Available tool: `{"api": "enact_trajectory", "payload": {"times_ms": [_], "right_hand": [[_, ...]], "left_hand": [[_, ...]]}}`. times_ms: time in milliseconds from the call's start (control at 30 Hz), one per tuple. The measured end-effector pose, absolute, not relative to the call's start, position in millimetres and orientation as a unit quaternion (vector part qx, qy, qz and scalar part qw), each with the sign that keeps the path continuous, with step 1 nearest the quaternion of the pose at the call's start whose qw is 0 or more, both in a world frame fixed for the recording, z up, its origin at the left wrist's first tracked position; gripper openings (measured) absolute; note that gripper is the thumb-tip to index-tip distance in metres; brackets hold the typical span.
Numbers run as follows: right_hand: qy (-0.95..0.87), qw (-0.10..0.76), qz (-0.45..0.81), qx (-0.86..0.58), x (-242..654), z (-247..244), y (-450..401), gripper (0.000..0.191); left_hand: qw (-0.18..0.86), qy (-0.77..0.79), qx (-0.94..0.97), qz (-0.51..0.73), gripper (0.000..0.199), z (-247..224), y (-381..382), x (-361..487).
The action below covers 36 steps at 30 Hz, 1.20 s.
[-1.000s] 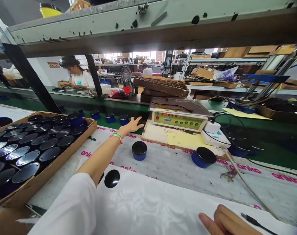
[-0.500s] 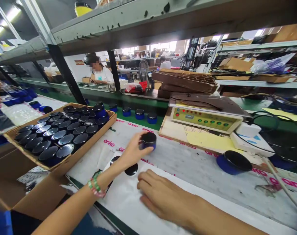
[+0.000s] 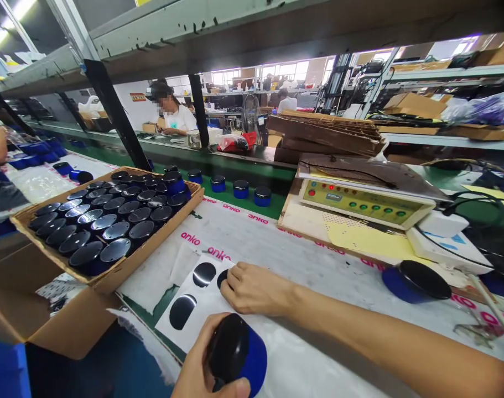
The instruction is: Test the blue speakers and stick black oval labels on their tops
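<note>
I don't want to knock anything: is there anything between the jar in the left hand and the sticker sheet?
Nothing visible stands between the jar in the left hand and the sticker sheet. The right hand rests on the sheet, partly covering one black sticker.

Printed bench cover (image 3: 285, 237), jar tray (image 3: 152, 243), sticker sheet (image 3: 202, 301)

This is a factory assembly floor, shown by:
- a long production line with a green belt (image 3: 243, 207), lined with a white "anko" printed sheet (image 3: 252, 237)
- a cardboard tray (image 3: 160, 239) packed with blue jars with black lids (image 3: 116, 231)
- a benchtop control unit with coloured buttons (image 3: 363, 204)
- steel shelving (image 3: 235, 38) overhead, holding cartons (image 3: 413, 105)
- a co-worker (image 3: 175, 117) seated at a further bench
- a standing fan (image 3: 250, 113)
</note>
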State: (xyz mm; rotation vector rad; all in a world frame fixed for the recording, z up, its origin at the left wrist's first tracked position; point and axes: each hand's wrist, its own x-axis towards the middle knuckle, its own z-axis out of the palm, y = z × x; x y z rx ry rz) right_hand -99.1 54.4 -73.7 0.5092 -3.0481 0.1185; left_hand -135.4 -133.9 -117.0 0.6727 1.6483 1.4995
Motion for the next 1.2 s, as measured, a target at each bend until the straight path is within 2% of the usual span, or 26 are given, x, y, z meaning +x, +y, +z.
{"api": "enact_trajectory", "payload": {"times_ms": [133, 233, 300, 367, 467, 567, 667, 800, 900, 1000, 1100, 1200], "right_hand": [[-0.987, 0.122, 0.093, 0.042, -96, -65, 81, 0.016], [-0.961, 0.211, 0.151, -0.096, -72, -39, 98, 0.025], [-0.941, 0.237, 0.197, -0.142, -41, -18, 92, 0.026], [-0.929, 0.223, 0.252, -0.156, -3, -4, 74, 0.020], [-0.867, 0.142, 0.410, -0.247, 52, -5, 40, 0.020], [-0.821, 0.087, 0.396, -0.402, 87, -26, 20, 0.029], [-0.773, 0.031, 0.401, -0.491, 104, -42, 13, 0.038], [-0.744, 0.008, 0.424, -0.516, 120, -41, 13, 0.038], [-0.756, 0.099, 0.420, -0.493, 129, -42, 13, 0.031], [-0.690, 0.192, 0.500, -0.487, 121, -53, 6, 0.034], [-0.570, 0.237, 0.607, -0.500, 101, -66, -6, 0.040], [-0.538, 0.248, 0.641, -0.488, 88, -78, -14, 0.037]], "left_hand": [[0.383, 0.676, 0.331, 0.536, 0.055, -105, -125, -136], [0.329, 0.715, 0.363, 0.498, 0.052, -104, -125, -127], [0.292, 0.730, 0.387, 0.481, 0.056, -106, -123, -117], [0.272, 0.723, 0.427, 0.470, 0.062, -107, -118, -106], [0.285, 0.700, 0.482, 0.444, 0.077, -109, -104, -86], [0.317, 0.695, 0.499, 0.410, 0.087, -113, -90, -69], [0.350, 0.694, 0.492, 0.391, 0.094, -117, -84, -61], [0.339, 0.688, 0.502, 0.399, 0.085, -118, -86, -60], [0.319, 0.691, 0.510, 0.403, 0.080, -118, -88, -61], [0.310, 0.684, 0.520, 0.406, 0.079, -118, -89, -61], [0.307, 0.671, 0.534, 0.412, 0.075, -120, -89, -62], [0.301, 0.676, 0.536, 0.406, 0.080, -120, -90, -61]]}}
